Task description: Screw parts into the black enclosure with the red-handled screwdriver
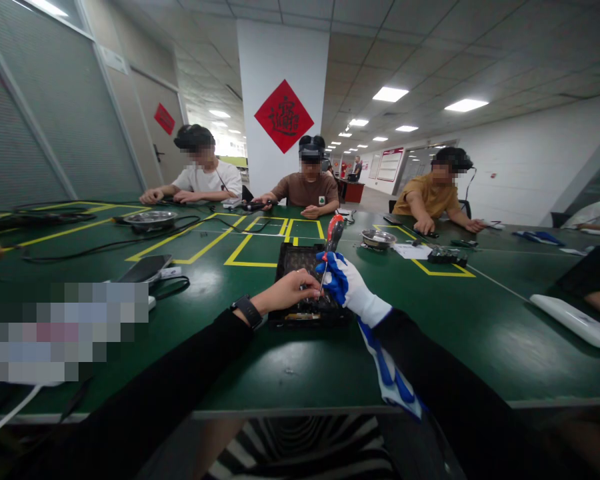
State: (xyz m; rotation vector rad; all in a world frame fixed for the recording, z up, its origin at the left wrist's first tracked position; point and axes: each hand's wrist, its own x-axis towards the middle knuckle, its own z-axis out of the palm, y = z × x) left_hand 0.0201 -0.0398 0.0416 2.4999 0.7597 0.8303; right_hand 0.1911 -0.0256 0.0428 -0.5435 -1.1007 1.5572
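Note:
My right hand [347, 283], in a white and blue work glove, is wrapped around a screwdriver [335, 232] with a red and black handle. The screwdriver stands nearly upright, its thin shaft pointing down into an open black plastic case [286, 319]. My left hand [297, 288] is bare, with a dark watch on the wrist. Its fingers are pinched together beside the lower shaft; what they hold is too small to make out. Small dark and metallic parts lie in the case, partly hidden by my hands. A second blue and white glove [393, 373] lies below my right forearm.
On the green table [210, 393] are yellow tape outlines, a metal bowl [150, 219] at left, another metal bowl [379, 239] at right, a phone [147, 268], cables, and a white device [575, 323]. Several co-workers sit around it, hands on the tabletop.

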